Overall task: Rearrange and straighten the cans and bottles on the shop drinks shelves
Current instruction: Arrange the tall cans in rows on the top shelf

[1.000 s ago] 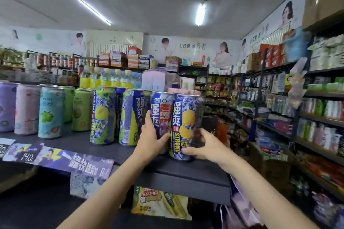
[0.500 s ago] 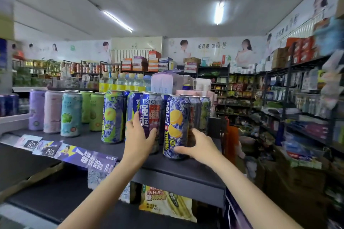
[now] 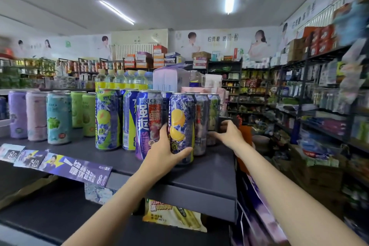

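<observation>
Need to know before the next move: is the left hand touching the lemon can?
Touching. The head view shows the left hand wrapped around the lower part of the lemon can, thumb across its front near the base, no gap.

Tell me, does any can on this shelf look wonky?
None has tipped or spilled. The lemon can, gripped by the left hand, stands nearer the shelf edge than its neighbours. The blue-yellow can shows its barcode, not its front.

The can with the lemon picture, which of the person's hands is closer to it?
Left. The left hand grips the lemon can near its base. The right hand is off to the can's right, by the cans behind it.
</observation>
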Demonstrator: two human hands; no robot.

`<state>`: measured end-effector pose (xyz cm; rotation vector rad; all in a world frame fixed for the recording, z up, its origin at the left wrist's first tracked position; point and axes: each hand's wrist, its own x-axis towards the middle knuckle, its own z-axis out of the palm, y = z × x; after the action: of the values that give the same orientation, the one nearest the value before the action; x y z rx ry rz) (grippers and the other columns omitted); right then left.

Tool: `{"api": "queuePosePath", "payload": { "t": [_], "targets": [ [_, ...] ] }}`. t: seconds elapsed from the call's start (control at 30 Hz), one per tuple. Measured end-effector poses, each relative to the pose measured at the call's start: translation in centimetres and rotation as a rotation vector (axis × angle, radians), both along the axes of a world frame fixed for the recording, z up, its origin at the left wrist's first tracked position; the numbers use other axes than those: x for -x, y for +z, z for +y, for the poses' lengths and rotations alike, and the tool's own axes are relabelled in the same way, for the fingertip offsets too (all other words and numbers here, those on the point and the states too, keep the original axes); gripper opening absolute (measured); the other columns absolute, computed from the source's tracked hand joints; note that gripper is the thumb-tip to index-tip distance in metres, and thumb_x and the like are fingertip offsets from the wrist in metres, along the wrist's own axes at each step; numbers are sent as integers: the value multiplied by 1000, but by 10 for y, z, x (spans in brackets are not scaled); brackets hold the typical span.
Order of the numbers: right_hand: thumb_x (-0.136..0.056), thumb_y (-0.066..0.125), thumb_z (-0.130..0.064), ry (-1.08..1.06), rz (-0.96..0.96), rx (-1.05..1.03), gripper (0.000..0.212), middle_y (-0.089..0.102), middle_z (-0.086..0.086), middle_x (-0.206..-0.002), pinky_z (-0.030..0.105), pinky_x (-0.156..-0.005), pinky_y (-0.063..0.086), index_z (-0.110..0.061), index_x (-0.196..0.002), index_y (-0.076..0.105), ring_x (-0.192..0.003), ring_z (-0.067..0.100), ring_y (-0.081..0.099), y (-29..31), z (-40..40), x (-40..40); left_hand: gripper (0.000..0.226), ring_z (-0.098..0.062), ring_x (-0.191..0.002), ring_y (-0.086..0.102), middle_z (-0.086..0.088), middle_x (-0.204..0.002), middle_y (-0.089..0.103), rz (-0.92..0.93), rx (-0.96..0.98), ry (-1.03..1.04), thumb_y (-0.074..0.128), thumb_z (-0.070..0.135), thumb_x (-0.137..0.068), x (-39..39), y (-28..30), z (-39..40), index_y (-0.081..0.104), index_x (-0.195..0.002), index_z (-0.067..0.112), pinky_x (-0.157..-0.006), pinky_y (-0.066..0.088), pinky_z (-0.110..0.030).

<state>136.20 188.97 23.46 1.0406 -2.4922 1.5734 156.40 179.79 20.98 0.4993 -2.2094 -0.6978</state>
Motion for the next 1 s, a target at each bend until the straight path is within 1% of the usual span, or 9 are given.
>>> {"api": "queuePosePath", "payload": {
  "t": [0.2,0.53,0.6,0.67,0.7,0.77,0.83,0.9,1.0],
  "targets": [
    [-79,74,-28,-12,39,10,64,53,13,-131,32,-96,39,-7,-130,43,-122,28,48,-6,-21,5,78,-24,-115,55,-1,-123,59,55,16,19,68,42,-79,-2,-2,-1,24,-139,15,-94,44,-35],
    [-84,68,-30,-65,102,-61,56,52,14,-133,34,-97,38,-6,-130,46,-124,31,47,-9,-34,20,74,-23,-114,55,-1,-123,58,57,34,25,64,42,-82,-2,-2,1,24,-138,15,-89,42,-30],
    [-82,70,-33,-116,107,-29,60,52,15,-131,36,-99,39,-5,-130,47,-122,31,48,-13,-34,22,73,-23,-114,55,-1,-123,57,49,31,21,64,41,-83,-2,-1,2,24,-138,14,-89,42,-29],
    [-81,70,-34,-174,86,120,59,53,13,-127,36,-97,40,-3,-127,49,-116,28,51,-13,-28,15,74,-23,-114,54,-2,-125,56,34,30,17,63,41,-83,-4,0,4,23,-138,13,-89,42,-30],
    [-82,69,-34,-139,38,231,53,55,10,-122,34,-94,42,-5,-123,51,-111,24,53,-10,-22,8,74,-23,-115,54,-3,-126,56,30,31,14,63,42,-84,-4,0,4,22,-139,13,-90,42,-30],
    [-87,64,-32,166,-232,439,34,59,7,-114,33,-86,47,-10,-112,56,-101,19,57,-5,-12,-13,75,-24,-115,54,-4,-126,55,23,32,14,62,42,-84,-4,0,4,21,-139,12,-89,42,-30],
    [-88,61,-27,460,-457,481,20,63,4,-109,34,-85,47,-15,-104,58,-97,17,59,-2,-5,-28,74,-25,-116,53,-5,-127,55,18,28,15,62,40,-84,-4,0,4,22,-139,11,-89,41,-30],
    [-83,68,-21,524,-390,350,29,62,-1,-108,32,-87,45,-18,-108,55,-98,13,59,-3,-3,-36,73,-25,-116,53,-6,-128,55,20,29,18,63,39,-85,-5,1,5,22,-138,11,-89,40,-29],
    [-72,79,-19,413,-137,169,57,55,-6,-114,24,-91,40,-20,-118,46,-102,8,52,-9,-6,-38,73,-24,-117,53,-6,-128,55,21,24,15,62,38,-85,-6,2,7,22,-139,10,-87,39,-27]
  ]
}}
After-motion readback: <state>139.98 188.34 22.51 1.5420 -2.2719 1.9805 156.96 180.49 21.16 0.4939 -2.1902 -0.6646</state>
